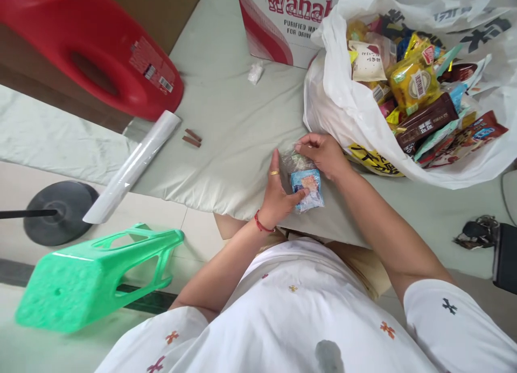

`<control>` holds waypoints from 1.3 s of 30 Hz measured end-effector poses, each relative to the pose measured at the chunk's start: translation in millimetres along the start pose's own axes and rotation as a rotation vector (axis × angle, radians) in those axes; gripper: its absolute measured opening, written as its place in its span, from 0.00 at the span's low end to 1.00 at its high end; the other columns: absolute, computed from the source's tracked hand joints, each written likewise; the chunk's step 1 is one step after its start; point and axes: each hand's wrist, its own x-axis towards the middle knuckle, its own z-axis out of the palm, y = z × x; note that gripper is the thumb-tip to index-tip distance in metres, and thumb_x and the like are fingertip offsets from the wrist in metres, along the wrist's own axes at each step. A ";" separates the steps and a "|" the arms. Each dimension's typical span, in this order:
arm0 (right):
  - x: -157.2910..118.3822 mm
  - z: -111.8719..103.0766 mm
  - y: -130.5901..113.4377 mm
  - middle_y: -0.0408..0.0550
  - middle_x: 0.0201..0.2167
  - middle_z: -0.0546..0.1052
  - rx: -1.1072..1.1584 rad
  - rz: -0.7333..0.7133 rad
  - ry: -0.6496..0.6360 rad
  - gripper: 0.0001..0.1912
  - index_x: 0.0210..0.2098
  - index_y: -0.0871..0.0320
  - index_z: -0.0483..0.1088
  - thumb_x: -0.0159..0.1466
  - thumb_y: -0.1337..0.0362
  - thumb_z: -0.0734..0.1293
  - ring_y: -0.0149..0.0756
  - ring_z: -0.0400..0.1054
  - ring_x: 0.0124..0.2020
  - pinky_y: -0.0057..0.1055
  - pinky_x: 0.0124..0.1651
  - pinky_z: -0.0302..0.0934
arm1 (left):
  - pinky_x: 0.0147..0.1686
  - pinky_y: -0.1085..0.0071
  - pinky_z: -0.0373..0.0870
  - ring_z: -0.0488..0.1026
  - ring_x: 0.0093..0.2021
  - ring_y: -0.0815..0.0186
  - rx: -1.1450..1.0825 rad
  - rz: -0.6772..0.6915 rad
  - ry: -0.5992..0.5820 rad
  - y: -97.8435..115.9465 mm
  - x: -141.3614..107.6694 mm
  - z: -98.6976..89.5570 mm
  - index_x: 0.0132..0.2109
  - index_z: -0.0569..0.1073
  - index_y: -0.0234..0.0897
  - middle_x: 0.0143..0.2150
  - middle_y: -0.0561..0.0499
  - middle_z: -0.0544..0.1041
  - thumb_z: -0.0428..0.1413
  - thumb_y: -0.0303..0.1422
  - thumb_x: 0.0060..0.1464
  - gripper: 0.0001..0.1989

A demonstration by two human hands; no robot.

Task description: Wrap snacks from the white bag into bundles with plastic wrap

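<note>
A small blue snack packet point(310, 199) lies near the front edge of the covered table point(226, 146), with clear crinkled plastic point(290, 158) just beyond it. My left hand point(278, 196), with a ring and a red bracelet, rests along the left side of both, its thumb pressed on the packet and its other fingers stretched out. My right hand point(325, 153) pinches the far right part of the clear plastic between thumb and forefinger. To the right, a white plastic bag point(335, 101) stands open, filled with wrapped snacks point(416, 84).
A red jug point(157, 76), a plastic film roll point(135, 165), brown strips point(191, 138) and a crumpled white piece point(255, 72) lie left. Behind stands a printed carton point(266, 39). A green stool point(72, 287) is at lower left; keys point(479, 232) lie right.
</note>
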 end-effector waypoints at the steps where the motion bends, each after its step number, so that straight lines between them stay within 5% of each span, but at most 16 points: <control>1: -2.4 -1.3 1.8 0.40 0.29 0.76 0.021 -0.065 -0.005 0.17 0.34 0.57 0.77 0.55 0.51 0.78 0.30 0.64 0.31 0.28 0.35 0.59 | 0.79 0.47 0.50 0.44 0.82 0.45 -0.032 -0.023 0.002 0.9 2.4 -0.2 0.79 0.44 0.46 0.82 0.38 0.49 0.74 0.46 0.49 0.63; 4: -10.1 -5.9 3.3 0.42 0.33 0.78 0.007 -0.225 -0.027 0.16 0.36 0.56 0.78 0.59 0.50 0.77 0.32 0.67 0.33 0.30 0.38 0.63 | 0.74 0.49 0.60 0.59 0.78 0.45 -0.123 -0.101 -0.015 5.6 11.9 -0.2 0.75 0.52 0.41 0.76 0.35 0.62 0.76 0.46 0.46 0.59; 7: -19.8 -12.5 -0.7 0.45 0.37 0.81 -0.148 -0.404 -0.063 0.12 0.38 0.54 0.80 0.65 0.52 0.75 0.35 0.71 0.37 0.34 0.41 0.66 | 0.66 0.54 0.69 0.73 0.65 0.52 -0.175 -0.118 -0.040 13.0 20.3 1.8 0.64 0.64 0.38 0.64 0.40 0.74 0.74 0.45 0.47 0.43; 13: -50.5 -31.2 0.9 0.48 0.51 0.85 -0.618 -0.738 -0.097 0.12 0.47 0.49 0.83 0.73 0.56 0.68 0.48 0.73 0.58 0.53 0.64 0.65 | 0.54 0.62 0.75 0.78 0.49 0.61 -0.138 -0.077 0.002 18.0 21.0 8.8 0.56 0.67 0.41 0.51 0.49 0.79 0.71 0.43 0.51 0.31; 16: -64.2 -36.3 15.2 0.49 0.58 0.82 -0.715 -0.722 -0.104 0.17 0.56 0.51 0.81 0.75 0.55 0.65 0.51 0.67 0.68 0.57 0.69 0.63 | 0.59 0.56 0.74 0.78 0.55 0.56 0.057 -0.010 0.034 13.4 18.8 10.8 0.58 0.70 0.39 0.56 0.42 0.79 0.67 0.46 0.56 0.28; 21: -76.1 -32.1 37.1 0.53 0.67 0.75 -0.765 -0.638 -0.121 0.24 0.65 0.55 0.75 0.78 0.54 0.59 0.48 0.67 0.69 0.55 0.73 0.61 | 0.74 0.43 0.57 0.65 0.74 0.46 0.490 0.173 0.002 9.2 23.3 3.2 0.65 0.71 0.40 0.71 0.38 0.72 0.64 0.44 0.59 0.30; 24: -77.9 -27.1 40.9 0.53 0.66 0.76 -0.782 -0.614 -0.086 0.24 0.64 0.54 0.75 0.78 0.52 0.58 0.50 0.66 0.70 0.57 0.74 0.57 | 0.74 0.45 0.58 0.68 0.73 0.49 0.522 0.275 -0.146 10.4 26.9 -4.3 0.65 0.73 0.41 0.67 0.41 0.77 0.59 0.44 0.65 0.25; 28: -79.8 -23.7 42.1 0.53 0.68 0.75 -0.713 -0.564 -0.081 0.26 0.67 0.53 0.73 0.77 0.49 0.59 0.49 0.65 0.71 0.55 0.75 0.56 | 0.73 0.48 0.61 0.68 0.72 0.52 0.492 0.403 -0.133 16.1 18.2 -11.4 0.57 0.79 0.41 0.59 0.42 0.83 0.52 0.44 0.71 0.18; 31: -82.0 -22.3 45.2 0.52 0.70 0.73 -0.682 -0.510 -0.079 0.27 0.70 0.50 0.69 0.77 0.48 0.59 0.49 0.63 0.72 0.57 0.76 0.52 | 0.72 0.48 0.62 0.65 0.75 0.52 0.421 0.456 -0.292 20.4 3.8 -16.1 0.71 0.68 0.40 0.72 0.36 0.71 0.50 0.48 0.72 0.29; 34: -82.7 -21.6 48.3 0.51 0.71 0.71 -0.656 -0.476 -0.084 0.29 0.71 0.48 0.68 0.78 0.46 0.54 0.48 0.58 0.76 0.60 0.79 0.44 | 0.75 0.37 0.50 0.50 0.81 0.39 0.574 0.505 -0.448 19.1 -5.8 -18.2 0.75 0.64 0.44 0.80 0.32 0.56 0.61 0.57 0.61 0.43; 39: -82.3 -35.6 43.7 0.49 0.75 0.66 -0.353 -0.362 -0.197 0.35 0.74 0.47 0.64 0.77 0.39 0.53 0.43 0.54 0.78 0.52 0.81 0.44 | 0.73 0.36 0.50 0.59 0.77 0.38 0.691 0.466 -0.372 15.1 -5.9 -14.7 0.70 0.72 0.48 0.75 0.33 0.65 0.59 0.47 0.67 0.28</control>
